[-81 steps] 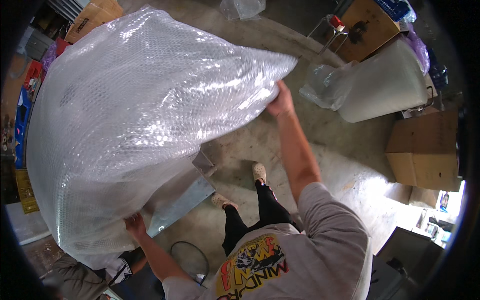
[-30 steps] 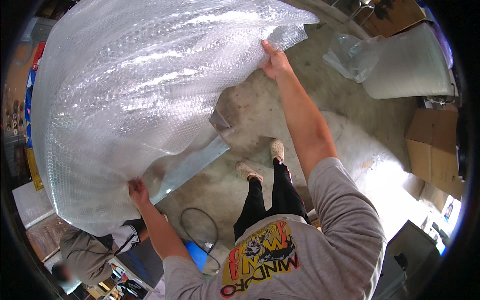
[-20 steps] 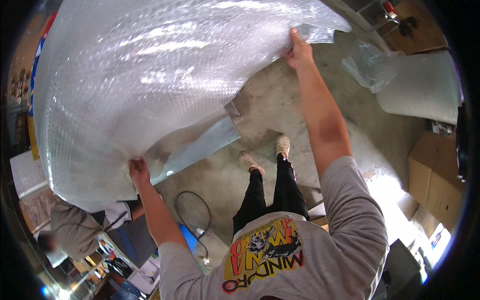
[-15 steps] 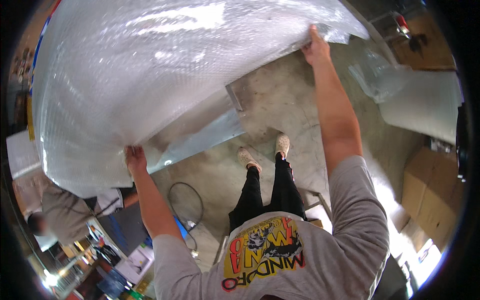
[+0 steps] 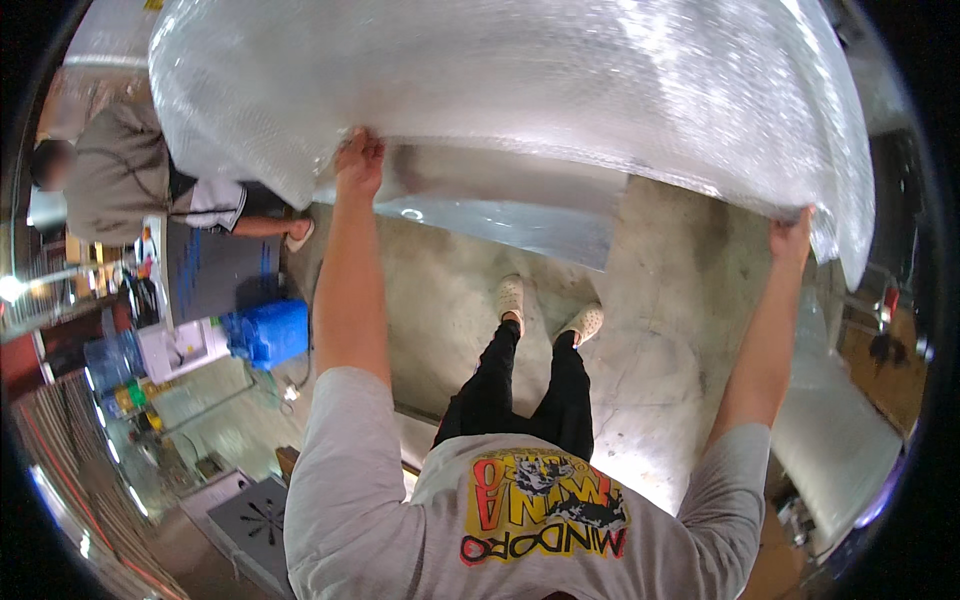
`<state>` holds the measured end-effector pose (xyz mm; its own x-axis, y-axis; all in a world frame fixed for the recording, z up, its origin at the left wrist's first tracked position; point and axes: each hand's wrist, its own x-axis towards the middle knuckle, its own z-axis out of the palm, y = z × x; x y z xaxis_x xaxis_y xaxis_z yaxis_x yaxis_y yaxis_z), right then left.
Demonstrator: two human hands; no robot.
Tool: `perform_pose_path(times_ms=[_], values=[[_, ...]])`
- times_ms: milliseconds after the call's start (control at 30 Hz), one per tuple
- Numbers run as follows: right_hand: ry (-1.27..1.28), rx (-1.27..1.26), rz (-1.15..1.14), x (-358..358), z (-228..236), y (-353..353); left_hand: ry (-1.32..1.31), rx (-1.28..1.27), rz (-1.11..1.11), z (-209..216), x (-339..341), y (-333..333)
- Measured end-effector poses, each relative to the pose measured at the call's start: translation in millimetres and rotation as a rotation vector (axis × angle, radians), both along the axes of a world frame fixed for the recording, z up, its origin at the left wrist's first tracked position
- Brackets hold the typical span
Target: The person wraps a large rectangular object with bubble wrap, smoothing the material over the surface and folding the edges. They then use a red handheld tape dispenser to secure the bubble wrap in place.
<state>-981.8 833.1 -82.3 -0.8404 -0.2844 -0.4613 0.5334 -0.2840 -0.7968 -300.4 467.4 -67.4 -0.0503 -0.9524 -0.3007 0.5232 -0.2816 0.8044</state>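
Note:
A wide sheet of clear bubble wrap (image 5: 520, 80) stretches across the upper part of the view, held up between my two raised arms. My left hand (image 5: 360, 165) is closed on its near edge at the left. At the right, my right hand (image 5: 790, 238) pinches the same edge close to a corner, where a loose flap hangs past the fingers. The far side of the wrap runs out of view. Beneath it, partly hidden, a flat greyish sheet (image 5: 530, 232) with a shiny surface shows above the concrete floor.
A person (image 5: 115, 175) in a brown top is at the left, beside a dark-topped table (image 5: 220, 265). A blue container (image 5: 272, 333) stands near a white basin (image 5: 180, 347). At the right is a big pale translucent roll or sheet (image 5: 835, 430).
My body and view have turned, and the bubble wrap has swung round with both hands still on it. Its near edge now runs down to the right instead of up.

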Motion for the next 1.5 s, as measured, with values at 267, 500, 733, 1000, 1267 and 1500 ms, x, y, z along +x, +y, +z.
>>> perform_pose_path(times_ms=[267, 500, 733, 1000, 1267, 1500], values=[[0.030, 0.086, 0.069, -3, 1, -2, 0.112, 0.053, 0.113, -3, -15, 9], [-0.198, 0.033, -0.277, 156, 10, 4, 0.170, 0.128, 0.162, -6, -24, 12], [-0.371, -0.424, 1.037, 495, 28, -182, 0.200, 0.058, 0.000, -17, -22, 15], [-0.411, -0.152, 0.532, 603, 35, -324, -0.261, -0.073, -0.472, -8, 59, -4], [-0.261, -0.107, 0.480, 612, 39, -329, 0.981, 0.123, -0.107, -32, 264, -53], [-0.303, -0.123, 0.426, 612, 35, -332, 0.728, 0.129, -0.013, -34, 312, -130]])
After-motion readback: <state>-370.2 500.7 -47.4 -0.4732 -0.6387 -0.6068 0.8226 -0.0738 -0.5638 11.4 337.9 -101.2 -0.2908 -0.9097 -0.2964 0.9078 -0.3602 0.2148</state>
